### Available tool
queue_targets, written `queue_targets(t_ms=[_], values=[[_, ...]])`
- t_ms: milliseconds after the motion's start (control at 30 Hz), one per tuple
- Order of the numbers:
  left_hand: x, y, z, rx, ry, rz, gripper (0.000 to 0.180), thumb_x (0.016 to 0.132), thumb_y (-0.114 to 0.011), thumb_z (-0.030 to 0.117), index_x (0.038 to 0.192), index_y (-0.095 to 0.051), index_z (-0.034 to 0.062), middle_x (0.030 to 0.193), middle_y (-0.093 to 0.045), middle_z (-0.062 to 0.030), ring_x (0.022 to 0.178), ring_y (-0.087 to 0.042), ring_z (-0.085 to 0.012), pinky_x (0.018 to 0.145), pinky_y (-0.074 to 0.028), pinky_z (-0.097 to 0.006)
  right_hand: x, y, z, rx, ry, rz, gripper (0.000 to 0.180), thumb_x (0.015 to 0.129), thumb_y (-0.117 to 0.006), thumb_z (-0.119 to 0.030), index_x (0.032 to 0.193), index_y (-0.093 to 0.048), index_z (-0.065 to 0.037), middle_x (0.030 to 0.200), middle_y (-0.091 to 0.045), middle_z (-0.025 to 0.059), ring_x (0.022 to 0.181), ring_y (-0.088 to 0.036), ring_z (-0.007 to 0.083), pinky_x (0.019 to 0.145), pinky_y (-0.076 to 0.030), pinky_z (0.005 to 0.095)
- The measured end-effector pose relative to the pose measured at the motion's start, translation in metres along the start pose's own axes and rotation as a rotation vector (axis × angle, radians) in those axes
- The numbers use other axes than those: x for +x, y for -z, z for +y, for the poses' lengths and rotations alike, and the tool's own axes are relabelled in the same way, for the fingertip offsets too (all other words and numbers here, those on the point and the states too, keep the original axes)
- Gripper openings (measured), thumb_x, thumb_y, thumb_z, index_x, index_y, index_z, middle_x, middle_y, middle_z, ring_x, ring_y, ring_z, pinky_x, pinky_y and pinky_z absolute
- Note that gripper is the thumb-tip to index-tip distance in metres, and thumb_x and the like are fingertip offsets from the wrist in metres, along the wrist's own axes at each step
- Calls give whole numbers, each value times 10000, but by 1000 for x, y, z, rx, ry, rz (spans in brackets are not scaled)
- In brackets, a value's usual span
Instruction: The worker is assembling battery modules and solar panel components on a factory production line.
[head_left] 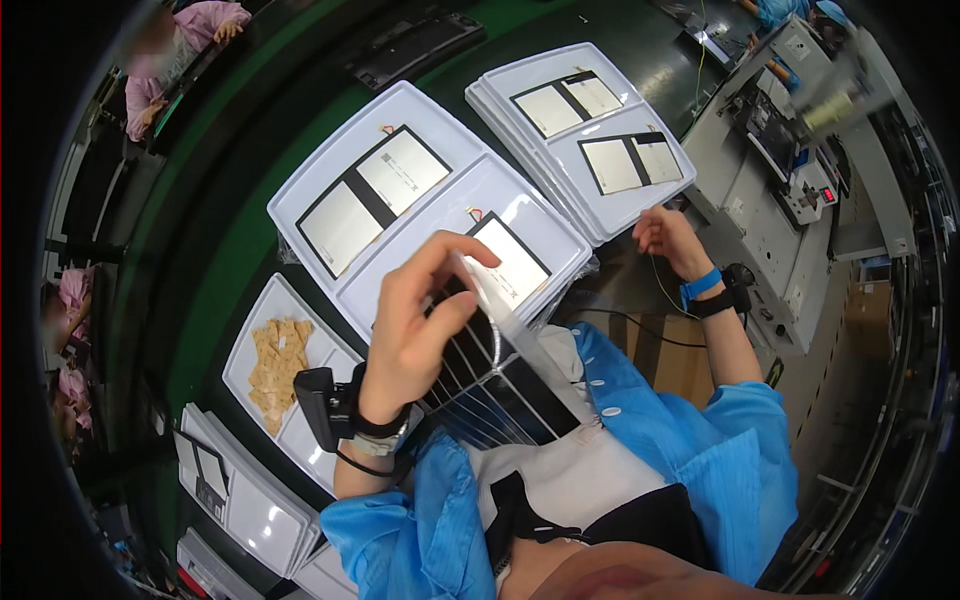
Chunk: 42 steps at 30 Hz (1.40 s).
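Observation:
My left hand (405, 325) curls its fingers and thumb around the upper edge of a thin pale panel (530, 345). The panel stands against a rack with thin white dividers and dark slots (495, 400), tilted close to my body. Whether the panel belongs to the rack, I cannot tell. Beyond my fingertips, a flat silver battery pack (520, 265) with a black border lies in a white tray (390, 285), partly hidden by my hand. My right hand (665, 238) is apart from it, near a tray stack's corner, fingers loosely bent and visibly holding nothing.
Another flat battery pack (375, 200) lies in the same tray. The tray stack (600, 215) at right holds two more. Tan pieces (280, 360) fill a smaller tray at left. A grey machine (770, 240) stands right; people work at far left and far right.

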<state>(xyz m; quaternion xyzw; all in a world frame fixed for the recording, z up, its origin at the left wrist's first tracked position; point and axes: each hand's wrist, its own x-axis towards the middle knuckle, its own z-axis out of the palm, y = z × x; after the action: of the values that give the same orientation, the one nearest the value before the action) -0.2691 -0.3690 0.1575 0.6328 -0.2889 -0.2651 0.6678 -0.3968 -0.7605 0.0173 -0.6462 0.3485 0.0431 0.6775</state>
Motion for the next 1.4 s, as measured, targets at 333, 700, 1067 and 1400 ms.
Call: queue_targets(t_ms=[333,700,1067,1400], values=[[7,13,-7,28,47,19,280,885,-599,142,1124,-657,9,859,-542,6,808,-477,-77,767,-353,-230,12,-2,-28,-134,-144,-185,398,935,-579,-330,883,-758,22,819,-778,106,625,-692,146,588,-489,215],[9,21,-11,62,-19,80,159,977,-605,31,1127,-641,-9,1000,-657,-49,981,-613,-119,940,-454,-269,9,12,-20,-131,-101,-313,473,1027,-541,-386,924,-741,30,769,-745,75,646,-697,139,597,-516,219],[-1,35,-12,-30,-27,201,199,1027,-614,22,1214,-611,-44,1136,-744,-117,999,-671,-106,918,-500,-223,12,2,-38,-225,-259,-333,499,1036,-563,-424,889,-756,12,686,-713,73,564,-683,159,467,-409,231],[-3,42,-22,-63,-199,518,101,1021,-665,35,1096,-645,-30,938,-704,-17,836,-594,-9,725,-442,-152,-64,-169,-167,-410,825,-608,739,846,-846,-188,1471,-501,4,1310,-640,97,1210,-608,189,1011,-475,335]])
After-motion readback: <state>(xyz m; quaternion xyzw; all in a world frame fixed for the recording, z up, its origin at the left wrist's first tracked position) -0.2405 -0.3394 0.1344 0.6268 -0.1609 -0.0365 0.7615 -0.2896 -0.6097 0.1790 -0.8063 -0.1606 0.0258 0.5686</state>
